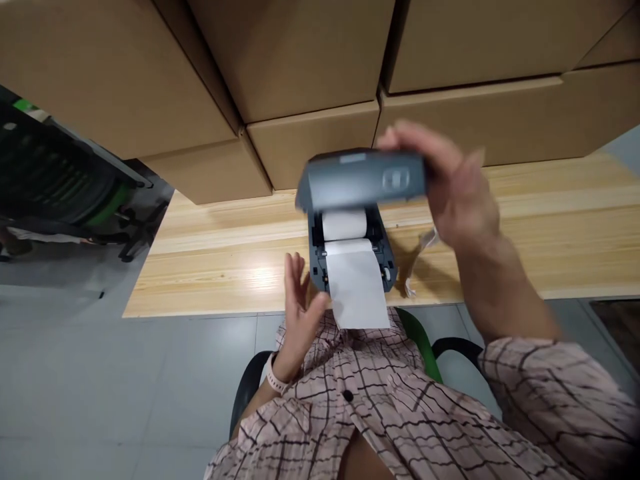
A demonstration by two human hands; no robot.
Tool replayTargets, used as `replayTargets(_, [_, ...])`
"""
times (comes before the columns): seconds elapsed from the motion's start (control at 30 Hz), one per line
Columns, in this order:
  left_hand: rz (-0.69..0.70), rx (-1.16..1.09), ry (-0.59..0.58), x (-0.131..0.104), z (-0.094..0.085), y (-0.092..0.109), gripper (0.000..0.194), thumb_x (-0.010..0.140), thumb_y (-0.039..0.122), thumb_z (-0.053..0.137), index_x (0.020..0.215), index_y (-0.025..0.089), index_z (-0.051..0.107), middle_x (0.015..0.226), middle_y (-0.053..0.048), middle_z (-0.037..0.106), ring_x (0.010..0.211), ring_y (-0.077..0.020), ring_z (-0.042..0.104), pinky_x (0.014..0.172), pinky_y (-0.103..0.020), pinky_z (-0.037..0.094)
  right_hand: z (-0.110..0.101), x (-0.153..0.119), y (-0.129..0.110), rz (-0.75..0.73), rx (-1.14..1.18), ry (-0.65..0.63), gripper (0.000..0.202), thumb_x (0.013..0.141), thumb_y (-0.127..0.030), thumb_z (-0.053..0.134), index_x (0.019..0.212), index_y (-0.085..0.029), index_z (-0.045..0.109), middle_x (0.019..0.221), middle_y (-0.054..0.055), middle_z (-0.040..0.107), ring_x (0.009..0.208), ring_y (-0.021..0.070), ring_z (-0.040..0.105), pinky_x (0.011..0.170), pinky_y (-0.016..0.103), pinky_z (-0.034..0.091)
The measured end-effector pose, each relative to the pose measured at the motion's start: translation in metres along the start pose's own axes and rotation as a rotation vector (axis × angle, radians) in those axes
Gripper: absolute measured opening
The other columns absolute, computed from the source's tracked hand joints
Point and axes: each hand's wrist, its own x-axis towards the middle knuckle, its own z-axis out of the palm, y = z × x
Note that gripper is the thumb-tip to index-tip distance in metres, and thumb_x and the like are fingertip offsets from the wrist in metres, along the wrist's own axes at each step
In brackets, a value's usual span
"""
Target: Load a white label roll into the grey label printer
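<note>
A dark grey label printer (316,257) sits on the wooden table with its lid (357,180) raised. Inside it lies a white paper roll (345,225), and a white paper strip (357,287) runs out over the printer's front and past the table edge. My right hand (455,187), somewhat blurred, grips the right end of the lid. My left hand (301,313) is beside the printer's front left corner, fingers apart and holding nothing; its thumb is close to the strip's left edge.
Large cardboard boxes (310,60) are stacked along the back of the wooden table (215,267). A white cable (420,257) lies right of the printer. A black and green chair (65,180) stands at the far left, on the grey floor.
</note>
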Motion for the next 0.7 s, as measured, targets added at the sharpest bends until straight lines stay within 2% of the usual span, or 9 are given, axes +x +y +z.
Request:
replayTargets(0.07, [0.120, -0.004, 0.120, 0.011, -0.002, 0.005, 0.070, 0.102, 0.055, 0.059, 0.166, 0.046, 0.031, 0.180, -0.001, 0.027, 0.167, -0.0309, 0.024, 0.135, -0.053, 0.031, 0.010, -0.045, -0.005, -0.081, 0.001, -0.065, 0.058, 0.112, -0.062, 0.028, 0.148, -0.034, 0.063, 0.156, -0.001, 0.063, 0.157, 0.0271, 0.046, 0.132, 0.057, 0.036])
replayTargets(0.17, [0.210, -0.003, 0.203, 0.030, 0.003, 0.012, 0.065, 0.101, 0.058, 0.060, 0.161, 0.042, 0.044, 0.177, 0.000, 0.034, 0.168, -0.0292, 0.023, 0.137, -0.050, 0.025, 0.033, -0.087, -0.004, -0.067, -0.109, 0.025, 0.035, 0.111, -0.041, 0.047, 0.131, -0.034, 0.075, 0.144, 0.001, 0.073, 0.149, 0.0283, 0.056, 0.128, 0.062, 0.040])
replayTargets(0.23, [0.148, -0.030, 0.173, 0.040, 0.011, 0.013, 0.068, 0.096, 0.058, 0.068, 0.159, 0.039, 0.048, 0.176, 0.000, 0.036, 0.167, -0.0294, 0.025, 0.137, -0.048, 0.025, 0.049, -0.097, 0.000, -0.043, -0.118, 0.150, 0.025, 0.107, -0.034, 0.057, 0.119, -0.034, 0.079, 0.134, 0.000, 0.078, 0.142, 0.0291, 0.063, 0.126, 0.062, 0.042])
replayTargets(0.3, [0.019, -0.102, 0.106, 0.046, 0.017, 0.012, 0.075, 0.092, 0.061, 0.073, 0.158, 0.037, 0.048, 0.175, -0.003, 0.038, 0.165, -0.0316, 0.030, 0.135, -0.049, 0.030, 0.062, -0.100, 0.006, 0.013, -0.032, 0.264, 0.018, 0.103, -0.035, 0.065, 0.114, -0.036, 0.079, 0.133, -0.002, 0.078, 0.142, 0.0288, 0.063, 0.128, 0.061, 0.039])
replayTargets(0.33, [-0.045, -0.142, 0.076, 0.047, 0.019, 0.011, 0.078, 0.090, 0.062, 0.074, 0.158, 0.037, 0.047, 0.175, -0.005, 0.039, 0.164, -0.0329, 0.033, 0.134, -0.050, 0.033, 0.068, -0.101, 0.010, 0.065, 0.053, 0.310, 0.021, 0.100, -0.039, 0.070, 0.119, -0.037, 0.077, 0.139, -0.002, 0.075, 0.146, 0.0289, 0.059, 0.129, 0.060, 0.039])
replayTargets(0.4, [-0.140, -0.196, 0.043, 0.046, 0.020, 0.009, 0.085, 0.087, 0.062, 0.077, 0.160, 0.037, 0.043, 0.174, -0.008, 0.040, 0.162, -0.0349, 0.037, 0.131, -0.053, 0.038, 0.075, -0.104, 0.018, 0.217, 0.262, 0.343, 0.053, 0.092, -0.052, 0.077, 0.142, -0.038, 0.065, 0.158, 0.000, 0.061, 0.154, 0.0297, 0.049, 0.129, 0.056, 0.041])
replayTargets(0.5, [-0.182, -0.200, 0.014, 0.042, 0.015, 0.008, 0.091, 0.086, 0.061, 0.078, 0.163, 0.036, 0.037, 0.173, -0.011, 0.041, 0.160, -0.0365, 0.039, 0.129, -0.055, 0.039, 0.079, -0.112, 0.024, 0.451, 0.499, 0.275, 0.096, 0.084, -0.064, 0.081, 0.164, -0.037, 0.038, 0.172, 0.004, 0.043, 0.158, 0.0308, 0.043, 0.128, 0.054, 0.044])
replayTargets(0.6, [-0.147, -0.166, -0.018, 0.041, 0.010, 0.007, 0.090, 0.087, 0.061, 0.077, 0.163, 0.037, 0.036, 0.172, -0.011, 0.043, 0.160, -0.0363, 0.040, 0.128, -0.055, 0.040, 0.077, -0.117, 0.022, 0.543, 0.568, 0.235, 0.100, 0.083, -0.061, 0.083, 0.166, -0.039, 0.032, 0.176, 0.001, 0.036, 0.163, 0.0302, 0.033, 0.133, 0.054, 0.036])
replayTargets(0.7, [-0.082, -0.110, -0.018, 0.045, 0.010, 0.004, 0.087, 0.087, 0.063, 0.076, 0.162, 0.037, 0.039, 0.169, -0.011, 0.047, 0.159, -0.0355, 0.042, 0.128, -0.054, 0.040, 0.077, -0.115, 0.018, 0.542, 0.589, 0.252, 0.098, 0.082, -0.061, 0.083, 0.165, -0.040, 0.035, 0.176, -0.001, 0.035, 0.165, 0.0307, 0.028, 0.136, 0.054, 0.029])
